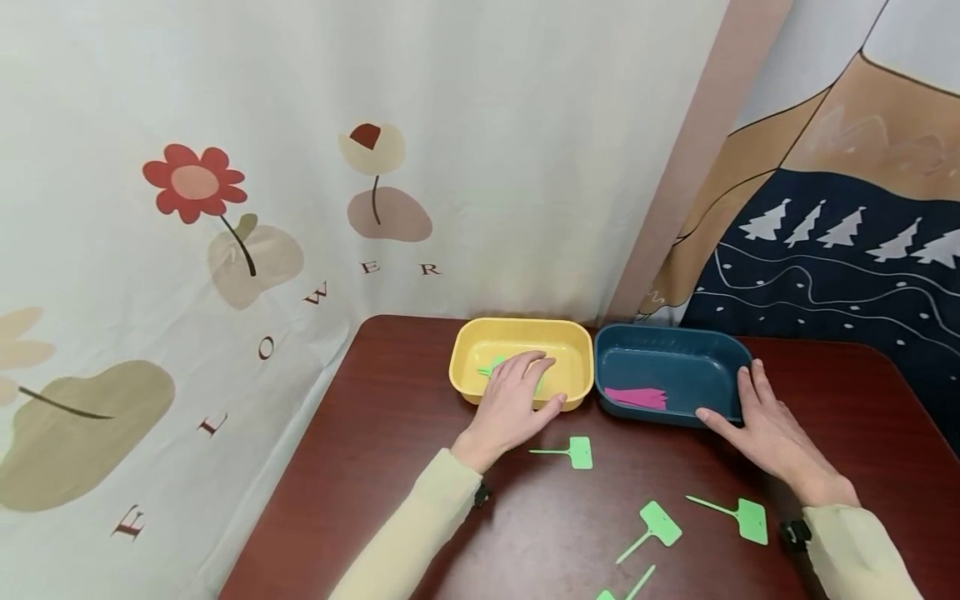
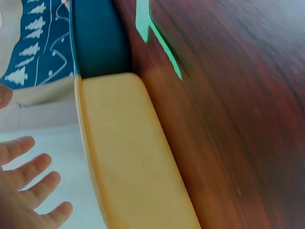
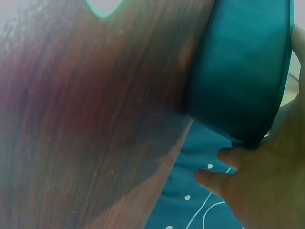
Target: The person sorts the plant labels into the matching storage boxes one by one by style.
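Note:
My left hand hovers over the near side of a yellow plastic bin, fingers spread and nothing visibly held. Inside that bin lie green plant labels, partly hidden by the hand. In the left wrist view the fingers stand apart above the yellow bin's rim. My right hand rests against the right front corner of a dark blue bin, thumb along the front rim. Pink labels lie in the blue bin. The right wrist view shows the hand beside the blue bin's wall.
On the brown table, one green label lies before the yellow bin. Nearer are another green label, one by the right wrist, and one cut off at the bottom edge. Printed curtains hang behind the bins.

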`<action>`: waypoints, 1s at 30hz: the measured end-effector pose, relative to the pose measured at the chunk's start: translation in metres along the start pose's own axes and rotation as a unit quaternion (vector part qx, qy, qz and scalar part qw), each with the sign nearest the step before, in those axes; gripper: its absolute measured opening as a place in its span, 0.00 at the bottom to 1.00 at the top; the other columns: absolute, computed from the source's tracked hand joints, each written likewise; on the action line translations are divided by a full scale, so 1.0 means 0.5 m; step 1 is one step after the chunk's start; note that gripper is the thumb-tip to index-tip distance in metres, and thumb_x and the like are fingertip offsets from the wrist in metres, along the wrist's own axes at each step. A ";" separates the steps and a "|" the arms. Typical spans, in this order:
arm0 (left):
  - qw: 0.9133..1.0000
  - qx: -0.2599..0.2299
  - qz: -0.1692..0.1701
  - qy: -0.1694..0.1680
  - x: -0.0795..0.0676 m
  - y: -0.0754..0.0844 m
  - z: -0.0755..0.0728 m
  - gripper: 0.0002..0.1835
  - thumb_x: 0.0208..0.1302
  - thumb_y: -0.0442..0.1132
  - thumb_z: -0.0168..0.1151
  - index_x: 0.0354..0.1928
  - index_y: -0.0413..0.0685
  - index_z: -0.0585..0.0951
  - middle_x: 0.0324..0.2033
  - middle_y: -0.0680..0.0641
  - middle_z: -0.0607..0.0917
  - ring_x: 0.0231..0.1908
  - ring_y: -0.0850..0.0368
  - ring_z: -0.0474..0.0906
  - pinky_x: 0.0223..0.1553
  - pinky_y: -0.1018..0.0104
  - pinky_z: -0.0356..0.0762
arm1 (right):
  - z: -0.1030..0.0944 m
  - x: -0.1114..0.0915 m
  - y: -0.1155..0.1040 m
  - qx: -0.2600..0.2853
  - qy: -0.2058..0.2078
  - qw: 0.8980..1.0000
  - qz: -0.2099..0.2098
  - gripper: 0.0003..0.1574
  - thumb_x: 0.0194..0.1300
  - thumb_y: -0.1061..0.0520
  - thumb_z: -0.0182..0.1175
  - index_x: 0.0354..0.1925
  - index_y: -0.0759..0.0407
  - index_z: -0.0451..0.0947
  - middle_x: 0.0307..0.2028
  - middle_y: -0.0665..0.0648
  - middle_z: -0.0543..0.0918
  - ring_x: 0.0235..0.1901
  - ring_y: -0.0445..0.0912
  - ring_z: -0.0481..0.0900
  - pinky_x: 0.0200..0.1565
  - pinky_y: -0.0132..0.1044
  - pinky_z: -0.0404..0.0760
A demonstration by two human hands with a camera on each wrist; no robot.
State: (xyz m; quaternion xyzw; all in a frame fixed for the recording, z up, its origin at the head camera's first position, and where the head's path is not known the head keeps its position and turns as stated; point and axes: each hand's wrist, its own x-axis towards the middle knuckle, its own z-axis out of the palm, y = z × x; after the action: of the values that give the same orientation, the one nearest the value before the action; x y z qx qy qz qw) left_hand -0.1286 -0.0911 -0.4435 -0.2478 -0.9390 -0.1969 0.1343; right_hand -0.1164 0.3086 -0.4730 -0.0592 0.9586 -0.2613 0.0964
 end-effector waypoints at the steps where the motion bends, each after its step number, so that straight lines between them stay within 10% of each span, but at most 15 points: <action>1: 1.000 -0.001 -0.006 0.004 -0.005 -0.007 -0.004 0.30 0.70 0.58 0.61 0.67 0.50 0.77 0.66 0.46 0.76 0.68 0.48 0.70 0.69 0.47 0.65 | 0.001 0.001 -0.001 0.001 0.002 1.000 -0.003 0.72 0.72 0.25 0.51 0.78 0.73 0.25 0.77 0.74 0.20 0.72 0.83 0.37 0.64 0.81 0.45; 15: 0.992 -0.001 -0.076 0.096 -0.069 -0.093 -0.034 0.34 0.67 0.54 0.64 0.68 0.39 0.74 0.69 0.37 0.71 0.69 0.39 0.68 0.67 0.41 0.66 | 0.016 -0.015 0.000 -0.009 0.030 0.999 -0.008 0.72 0.72 0.25 0.53 0.79 0.71 0.24 0.77 0.74 0.20 0.74 0.78 0.25 0.64 0.81 0.33; 30: 0.967 -0.039 -0.250 0.006 -0.081 -0.160 -0.028 0.50 0.72 0.62 0.57 0.80 0.33 0.53 0.80 0.33 0.52 0.79 0.38 0.48 0.73 0.37 0.56 | 0.001 -0.057 0.000 -0.030 0.106 0.993 -0.036 0.70 0.70 0.30 0.60 0.81 0.69 0.31 0.78 0.78 0.39 0.77 0.73 0.26 0.66 0.77 0.25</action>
State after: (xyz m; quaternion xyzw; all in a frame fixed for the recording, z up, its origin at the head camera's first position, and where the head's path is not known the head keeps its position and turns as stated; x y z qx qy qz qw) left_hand -0.1338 -0.1778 -0.4696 -0.0091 -0.9621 -0.2617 0.0763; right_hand -0.0884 0.3129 -0.4688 -0.0686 0.9680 -0.2406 -0.0172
